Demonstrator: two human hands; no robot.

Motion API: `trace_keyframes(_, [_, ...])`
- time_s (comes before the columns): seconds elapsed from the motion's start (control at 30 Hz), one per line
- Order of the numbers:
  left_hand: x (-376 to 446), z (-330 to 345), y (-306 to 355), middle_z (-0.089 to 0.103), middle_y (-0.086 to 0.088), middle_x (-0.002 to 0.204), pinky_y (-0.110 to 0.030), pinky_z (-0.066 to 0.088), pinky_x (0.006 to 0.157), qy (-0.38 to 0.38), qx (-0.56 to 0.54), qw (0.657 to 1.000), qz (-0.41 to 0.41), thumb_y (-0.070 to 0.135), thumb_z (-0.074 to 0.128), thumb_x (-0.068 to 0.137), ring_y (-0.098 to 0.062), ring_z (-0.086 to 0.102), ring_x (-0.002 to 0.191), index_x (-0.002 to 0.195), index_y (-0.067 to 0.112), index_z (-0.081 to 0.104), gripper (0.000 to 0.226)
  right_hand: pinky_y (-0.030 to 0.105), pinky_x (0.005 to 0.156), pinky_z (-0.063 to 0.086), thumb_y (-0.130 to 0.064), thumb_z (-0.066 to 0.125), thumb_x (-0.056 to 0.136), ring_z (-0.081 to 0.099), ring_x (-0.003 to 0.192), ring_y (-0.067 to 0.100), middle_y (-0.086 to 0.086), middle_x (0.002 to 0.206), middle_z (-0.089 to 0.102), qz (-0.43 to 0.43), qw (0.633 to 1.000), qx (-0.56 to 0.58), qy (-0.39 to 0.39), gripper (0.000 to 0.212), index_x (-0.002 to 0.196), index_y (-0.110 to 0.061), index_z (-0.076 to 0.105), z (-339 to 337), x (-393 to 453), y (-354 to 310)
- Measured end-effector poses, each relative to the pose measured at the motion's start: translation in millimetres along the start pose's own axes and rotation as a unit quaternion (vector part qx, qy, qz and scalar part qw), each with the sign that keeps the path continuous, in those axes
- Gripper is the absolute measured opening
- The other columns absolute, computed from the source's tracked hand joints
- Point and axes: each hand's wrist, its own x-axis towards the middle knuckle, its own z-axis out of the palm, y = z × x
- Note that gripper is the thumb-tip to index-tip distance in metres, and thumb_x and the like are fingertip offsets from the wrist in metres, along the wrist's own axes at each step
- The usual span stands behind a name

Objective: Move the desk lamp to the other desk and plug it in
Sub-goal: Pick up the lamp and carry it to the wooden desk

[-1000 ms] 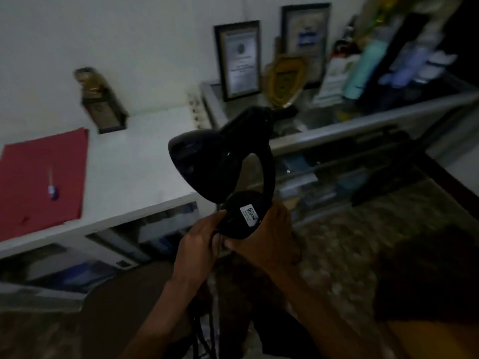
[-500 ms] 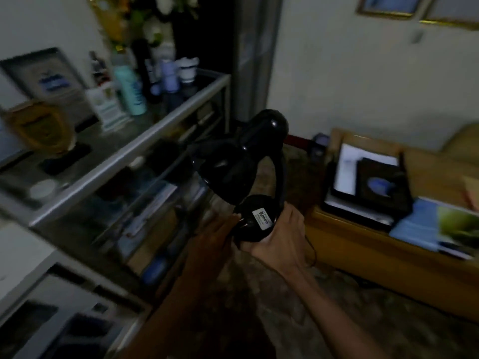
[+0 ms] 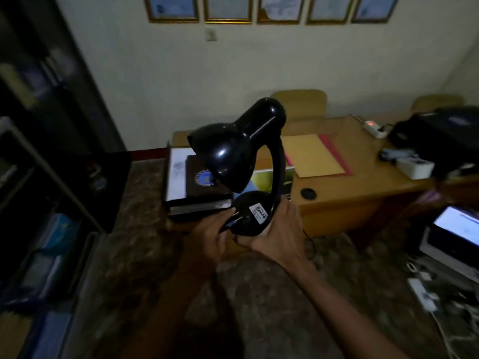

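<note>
Centre of view: glossy black desk lamp with dome shade and curved neck, held in the air, tilted, round base toward the camera.
Base: white label faces the camera.
Right hand: cupped under the base's right edge, fingers wrapped round the rim, gripping it.
Left hand: at the base's lower left, fingers curled against the rim and a dark plug or cord end; which one they clasp cannot be told.
Beyond the lamp: light wooden worktop, well apart from the lamp.
Worktop contents: yellow paper folder on a red sheet, stacked dark books at left edge, white power strip with lit red switch at far right.
Wall: row of gold-framed certificates.
</note>
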Motion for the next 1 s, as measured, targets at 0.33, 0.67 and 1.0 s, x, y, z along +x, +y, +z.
trace_keyframes(0.33, [126, 128, 37, 0.069, -0.017, 0.116, -0.029, 0.048, 0.091, -0.073, -0.024, 0.996, 0.053, -0.016, 0.065, 0.074, -0.030, 0.066, 0.107, 0.122, 0.005, 0.063, 0.052, 0.039, 0.100, 0.046, -0.087, 0.069, 0.035, 0.047, 0.119, 0.018, -0.005, 0.119, 0.051, 0.081, 0.995, -0.030, 0.054, 0.120, 0.132, -0.021, 0.044, -42, 91, 124])
trace_keyframes(0.67, [309, 258, 40, 0.066, -0.010, 0.124, -0.023, 0.046, 0.094, -0.113, -0.063, 0.990, 0.059, -0.007, 0.060, 0.081, -0.021, 0.062, 0.111, 0.128, 0.011, 0.058, 0.050, 0.040, 0.099, 0.048, -0.090, 0.068, 0.035, 0.050, 0.117, 0.019, -0.005, 0.118, 0.051, 0.108, 0.990, -0.060, 0.071, 0.122, 0.131, -0.018, 0.043, -66, 258, 243])
trace_keyframes(1.0, [435, 377, 59, 0.064, -0.016, 0.124, -0.030, 0.047, 0.096, -0.123, -0.063, 0.990, 0.023, -0.003, 0.053, 0.091, -0.027, 0.059, 0.115, 0.129, 0.007, 0.056, 0.039, 0.038, 0.098, 0.048, -0.086, 0.071, 0.034, 0.047, 0.113, 0.018, -0.005, 0.117, 0.049, 0.111, 0.991, -0.054, 0.057, 0.120, 0.129, -0.019, 0.041, -82, 387, 361])
